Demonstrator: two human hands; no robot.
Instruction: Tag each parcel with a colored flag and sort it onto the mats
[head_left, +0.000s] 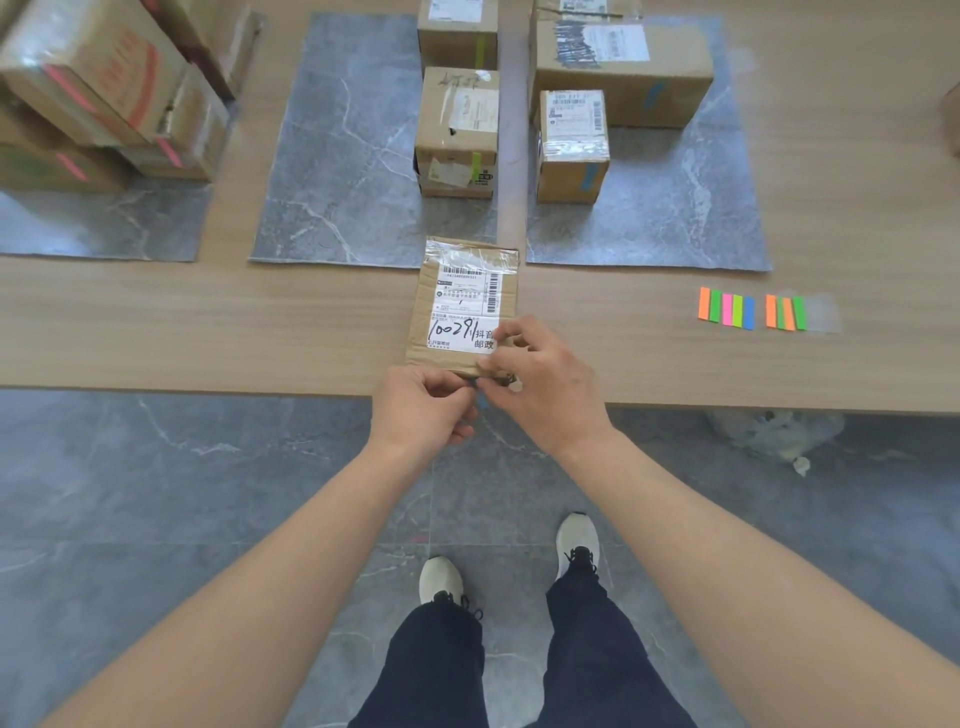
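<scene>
Left hand (423, 410) pinches blue flag (481, 401) below parcel (462, 291) near edge; right hand (540, 384) grips that edge beside it.

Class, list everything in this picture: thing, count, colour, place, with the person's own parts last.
Table: one, light wood, across the view.
Mats: three, grey marbled, on the table.
Flat parcel: one, brown, near table edge.
Left-mat parcels: stack, count unclear, brown, pink flags.
Middle-mat parcels: two, brown, green flags.
Right-mat parcels: at least two, brown, blue flags.
Box: one, brown, cut off at right edge.
Spare flags: about nine, orange, green, pink, blue, table right.
Plastic bag: one, clear, floor under table.
Shoes: two, white, grey floor.
Left hand, right hand: two, at the flat parcel's near edge, pinching a small blue flag.
</scene>
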